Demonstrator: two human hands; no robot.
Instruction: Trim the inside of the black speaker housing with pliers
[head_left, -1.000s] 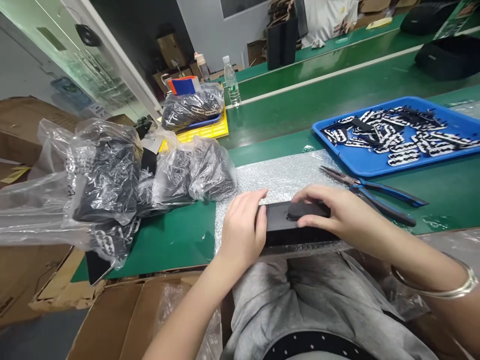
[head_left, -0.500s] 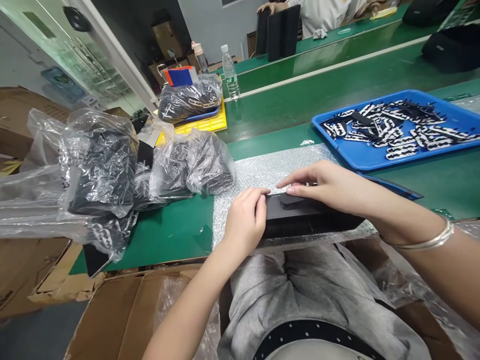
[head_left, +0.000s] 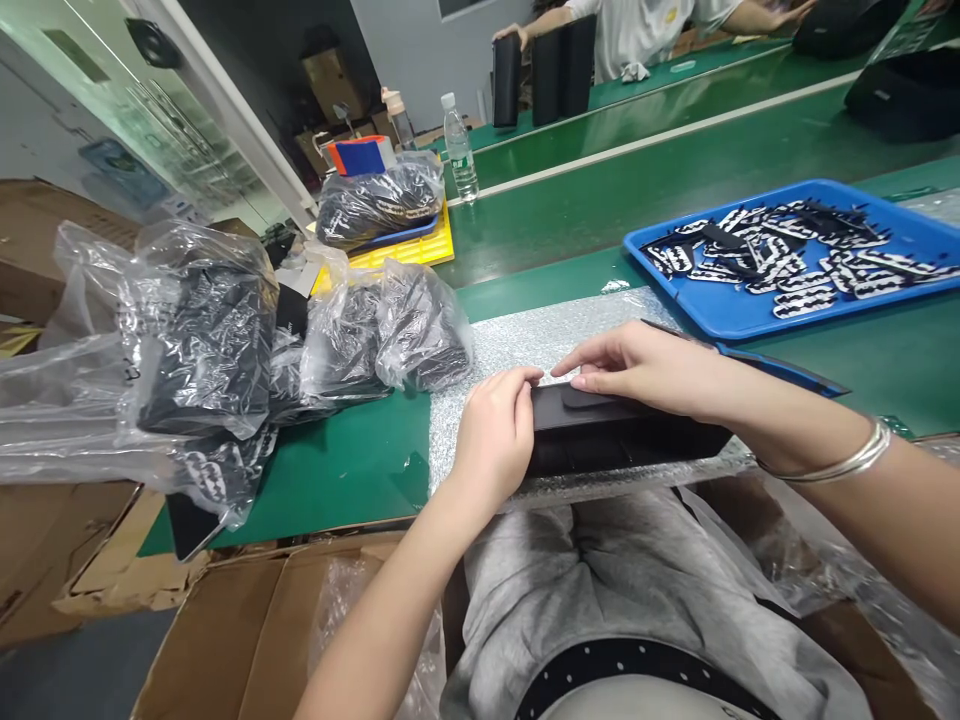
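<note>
A long black box-like piece [head_left: 622, 442] lies on a silvery bubble-wrap sheet [head_left: 510, 345] at the table's near edge. My left hand [head_left: 495, 430] grips its left end, thumb on the near side and fingers over the top. On the upper edge, my right hand [head_left: 637, 370] pinches a small black flap [head_left: 589, 397] between thumb and fingers. The far side of the piece is hidden behind both hands. Close behind my right wrist lies a thin dark tool-like strip with blue edging [head_left: 795, 372].
A blue tray [head_left: 720, 318] of black-and-white patterned parts stands at the right. Bagged black items [head_left: 210, 340] crowd the left, with a water bottle [head_left: 460, 150] behind them. Across the green table [head_left: 570, 220], a person [head_left: 637, 35] handles black panels [head_left: 562, 70].
My hands stay in nearly the same place on the black piece, and the flap now lies flatter under my right thumb. Across the table, the person's hand has moved one black panel apart.
</note>
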